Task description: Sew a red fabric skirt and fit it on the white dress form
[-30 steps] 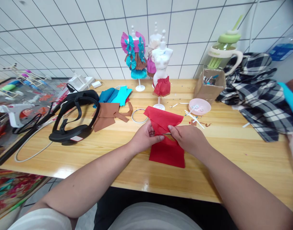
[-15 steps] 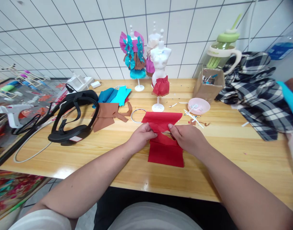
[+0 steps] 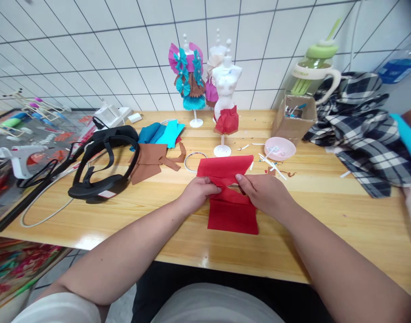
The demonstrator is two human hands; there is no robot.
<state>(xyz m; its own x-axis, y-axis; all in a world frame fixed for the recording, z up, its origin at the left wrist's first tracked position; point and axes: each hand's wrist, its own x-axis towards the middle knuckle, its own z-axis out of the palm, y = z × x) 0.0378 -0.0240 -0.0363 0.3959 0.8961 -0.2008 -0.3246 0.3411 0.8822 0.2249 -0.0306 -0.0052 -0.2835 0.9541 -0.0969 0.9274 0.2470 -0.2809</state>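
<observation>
A red crepe paper piece (image 3: 224, 165) is held up between my two hands, a little above the table. My left hand (image 3: 200, 192) pinches its lower left side between thumb and fingers. On the right, my right hand (image 3: 259, 188) grips the lower edge, thumb on top and the other fingers hidden behind. A thin dark thing shows beside those fingers, too small to make out. Below the hands, another red sheet (image 3: 233, 218) lies flat on the table. Straight ahead stands a white mini mannequin (image 3: 226, 85) with a red paper skirt (image 3: 226, 120).
A decorated mannequin (image 3: 188, 76) stands behind left. Brown paper (image 3: 148, 154), blue paper (image 3: 153, 134) and a black headset (image 3: 104, 190) lie left, beyond them a glue gun (image 3: 20, 159). To the right are a pink bowl (image 3: 280, 154), cardboard box (image 3: 295, 123), bottle (image 3: 315, 67) and plaid cloth (image 3: 356, 130).
The upper part of the held red paper has tilted, its right end drawing slightly left. Both hands keep their grip in nearly the same place.
</observation>
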